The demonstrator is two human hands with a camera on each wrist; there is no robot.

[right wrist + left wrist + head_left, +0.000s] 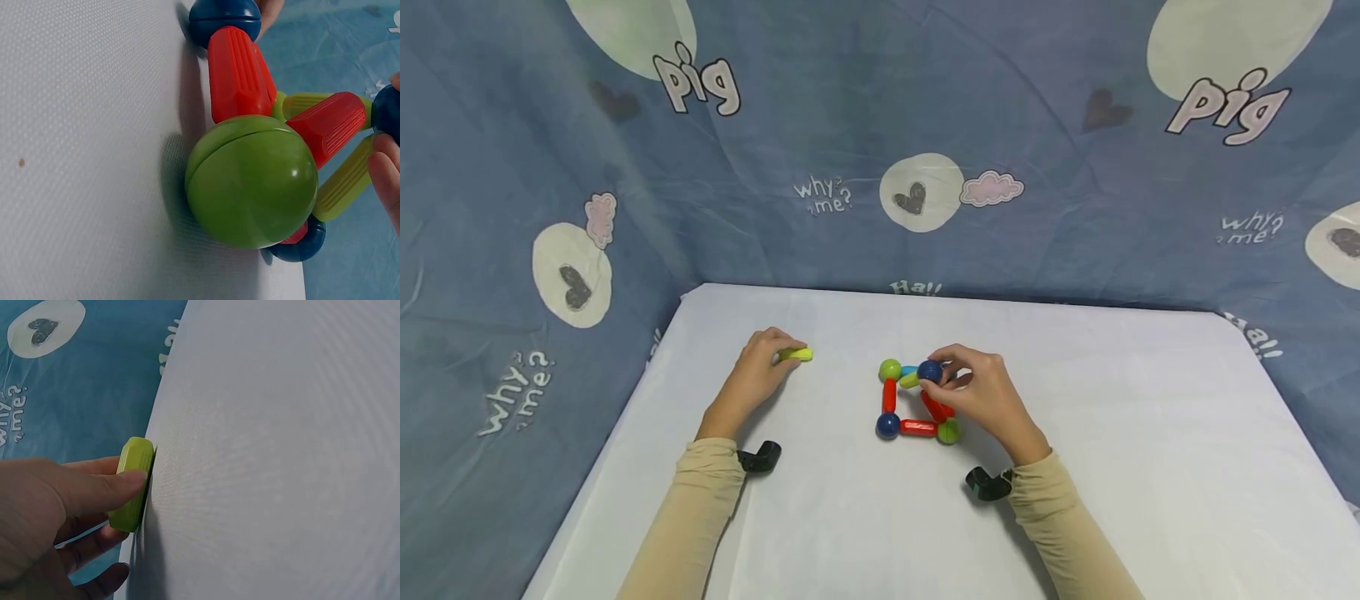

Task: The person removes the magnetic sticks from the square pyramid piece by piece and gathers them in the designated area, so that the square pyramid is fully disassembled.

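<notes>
My left hand (762,367) pinches a yellow-green rod (131,484) between thumb and fingers, low over the left part of the table. With thumb and fingers my right hand (981,387) grips a dark blue ball (929,372) on a ball-and-rod structure. Several rods meet this ball, among them a red rod (331,125) and a yellow-green rod (344,178). Below it, the base has a green ball (890,369) at the far left corner, a blue ball (887,426) at the near left and another green ball (948,431) at the near right. My right fingers hide part of the far right corner.
A white cloth (835,517) covers the table. Behind and to the left hangs a blue printed curtain (850,108), close against the table's edges. A black wrist device (762,457) sticks out from the left sleeve, and another black device (988,483) from the right sleeve.
</notes>
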